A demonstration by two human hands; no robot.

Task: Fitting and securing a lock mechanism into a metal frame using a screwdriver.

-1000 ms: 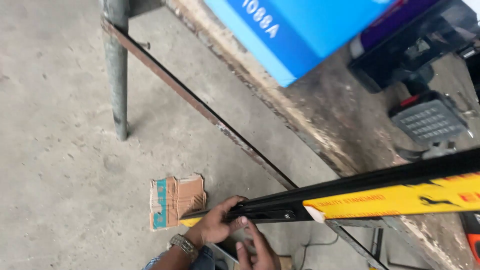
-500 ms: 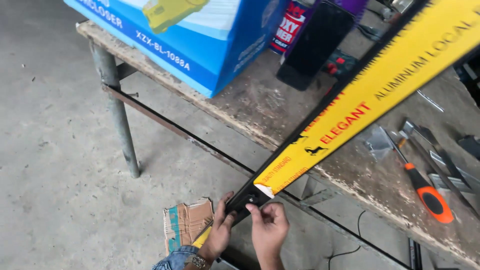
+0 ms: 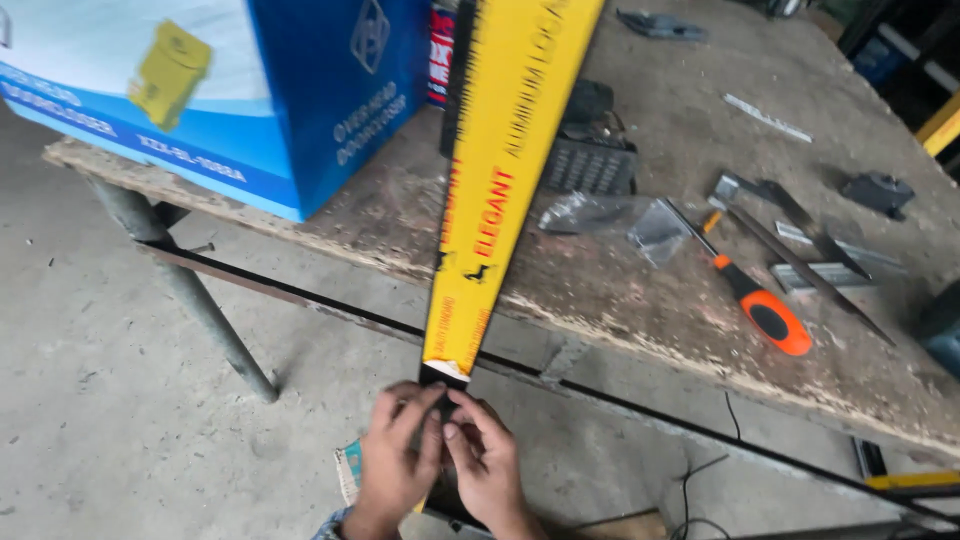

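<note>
Both hands pinched the near end of a long aluminium profile [image 3: 500, 180], w/ yellow film wrap, at 6 o'clock; left hand [image 3: 395, 465] & right hand [image 3: 488, 470] each closed fingertips on the bare black tip, just below where the film ended; the profile ran up toward 12 o'clock, lying across the workbench [image 3: 640, 300] edge. Likely light but stiff & long, so it'd swing if held by one end only; film prob. slick, bare metal the better grip. Vs half a sec. earlier: profile had swung from a diagonal toward 1–2 o'clock to near upright; blue box [image 3: 250, 100] sat nearer at 10 o'clock; orange-handled tool [image 3: 765, 310] at 3 o'clock.
</note>
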